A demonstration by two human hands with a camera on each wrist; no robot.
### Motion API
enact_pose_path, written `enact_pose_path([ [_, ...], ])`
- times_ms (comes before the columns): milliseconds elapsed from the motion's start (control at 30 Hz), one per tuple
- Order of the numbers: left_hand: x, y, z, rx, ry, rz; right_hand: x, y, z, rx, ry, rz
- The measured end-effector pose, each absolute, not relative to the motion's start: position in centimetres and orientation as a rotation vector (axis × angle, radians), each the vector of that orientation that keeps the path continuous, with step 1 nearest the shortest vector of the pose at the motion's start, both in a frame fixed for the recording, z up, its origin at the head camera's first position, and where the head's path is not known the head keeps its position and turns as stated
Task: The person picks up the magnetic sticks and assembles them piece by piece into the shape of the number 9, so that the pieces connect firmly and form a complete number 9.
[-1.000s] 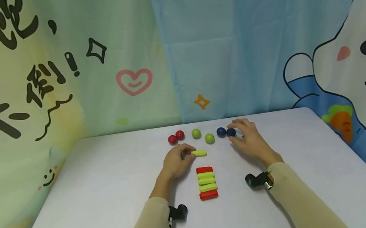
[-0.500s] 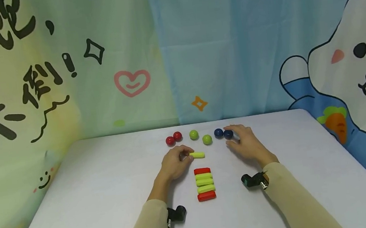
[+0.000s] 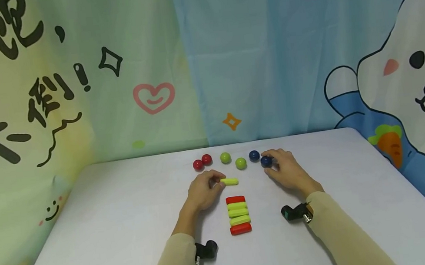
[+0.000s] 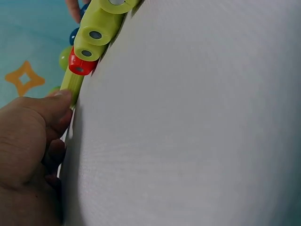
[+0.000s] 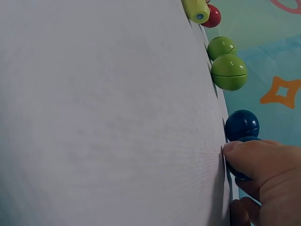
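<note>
My left hand [image 3: 204, 190] pinches one end of a yellow-green magnetic stick [image 3: 231, 181] between thumb and fingers, low over the white table; its other end points right. In the left wrist view the thumb lies on that stick [image 4: 73, 84]. On the right, my right hand [image 3: 288, 168] holds a dark blue ball [image 3: 266, 161] between thumb and fingers. The thumb covers much of this ball in the right wrist view. Just left of it lies a second dark blue ball [image 3: 254, 156], also seen as a shiny blue ball [image 5: 242, 125] beyond the thumb.
Two green balls [image 3: 241, 163] and two red balls [image 3: 198, 165] lie along the back of the table [image 3: 129, 229]. Nearer me, a column of sticks has red ones [image 3: 241, 229] at both ends and several yellow-green ones [image 3: 238, 213] between. A printed curtain [image 3: 235, 60] hangs behind.
My right hand has drawn the held blue ball slightly towards me, away from the line of the other blue ball. The left hand keeps its pinch on the stick, nearly still.
</note>
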State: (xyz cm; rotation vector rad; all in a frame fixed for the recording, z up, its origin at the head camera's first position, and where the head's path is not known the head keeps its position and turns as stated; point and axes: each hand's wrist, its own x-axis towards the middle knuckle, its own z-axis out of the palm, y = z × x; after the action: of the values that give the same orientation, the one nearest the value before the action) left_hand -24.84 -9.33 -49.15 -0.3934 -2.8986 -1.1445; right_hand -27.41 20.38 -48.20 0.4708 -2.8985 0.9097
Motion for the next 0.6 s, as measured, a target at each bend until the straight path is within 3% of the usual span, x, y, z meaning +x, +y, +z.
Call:
enact_pose_path([
  [600,-24.76,-9.25,-48.83,-0.375,-2.908,-1.156,-26.57,19.99,-47.91,0.514,-2.855,0.974],
])
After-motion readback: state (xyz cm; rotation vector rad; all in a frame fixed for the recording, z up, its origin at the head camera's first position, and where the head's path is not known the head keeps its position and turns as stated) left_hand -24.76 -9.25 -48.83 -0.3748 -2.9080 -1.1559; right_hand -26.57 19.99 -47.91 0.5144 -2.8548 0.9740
